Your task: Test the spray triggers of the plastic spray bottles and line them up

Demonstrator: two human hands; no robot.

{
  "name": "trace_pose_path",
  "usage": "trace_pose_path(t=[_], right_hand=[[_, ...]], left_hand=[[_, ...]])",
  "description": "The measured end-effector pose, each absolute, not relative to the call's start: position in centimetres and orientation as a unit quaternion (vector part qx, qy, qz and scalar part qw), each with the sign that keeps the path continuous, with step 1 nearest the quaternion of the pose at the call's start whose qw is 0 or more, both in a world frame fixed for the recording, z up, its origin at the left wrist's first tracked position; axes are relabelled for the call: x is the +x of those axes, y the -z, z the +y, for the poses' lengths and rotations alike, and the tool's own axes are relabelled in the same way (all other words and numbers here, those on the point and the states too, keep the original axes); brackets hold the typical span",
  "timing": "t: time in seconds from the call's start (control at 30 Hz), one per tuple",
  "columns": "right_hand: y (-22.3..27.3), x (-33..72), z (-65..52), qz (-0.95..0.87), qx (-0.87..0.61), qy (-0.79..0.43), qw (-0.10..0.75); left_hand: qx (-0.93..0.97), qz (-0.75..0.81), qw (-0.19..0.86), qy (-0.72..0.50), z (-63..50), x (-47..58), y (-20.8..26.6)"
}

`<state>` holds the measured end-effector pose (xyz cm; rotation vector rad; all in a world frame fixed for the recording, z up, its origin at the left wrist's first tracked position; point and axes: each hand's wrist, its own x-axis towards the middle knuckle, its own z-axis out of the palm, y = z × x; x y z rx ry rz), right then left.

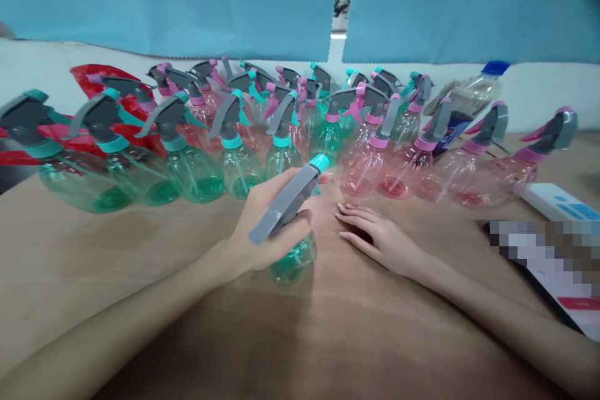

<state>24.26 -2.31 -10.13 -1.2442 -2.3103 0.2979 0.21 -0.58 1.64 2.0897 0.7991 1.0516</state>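
Observation:
My left hand (262, 219) is wrapped round the neck of a green spray bottle (294, 261) with a grey and turquoise trigger head. The bottle's head points away from me, and my fingers hide its collar. To its right, my right hand (375, 234) rests on the wooden table (225, 337), fingers stretched out and holding nothing. Beyond my hands stands a front row of spray bottles, green ones (194, 178) with turquoise collars at left and pink ones (360, 172) with pink collars at right.
More spray bottles crowd behind the front row. Red plastic (100, 78) lies at the back left. At the back right leans a clear bottle (473, 94) with a blue cap. A white box (553, 200) and a dark-edged, partly blurred flat item (529, 275) lie at right.

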Motion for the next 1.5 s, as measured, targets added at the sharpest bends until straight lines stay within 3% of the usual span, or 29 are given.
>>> trace_pose_path(t=[0.3, 1.5], right_hand=[[10.09, 24.22, -2.34, -0.845, -0.453, -0.113, 0.260], [10.01, 24.20, -2.38, -0.843, -0.458, -0.114, 0.258]], left_hand=[[0.783, 0.281, 0.378, -0.406, -0.55, 0.29, -1.44], [0.784, 0.290, 0.376, -0.400, -0.64, 0.31, -1.79]])
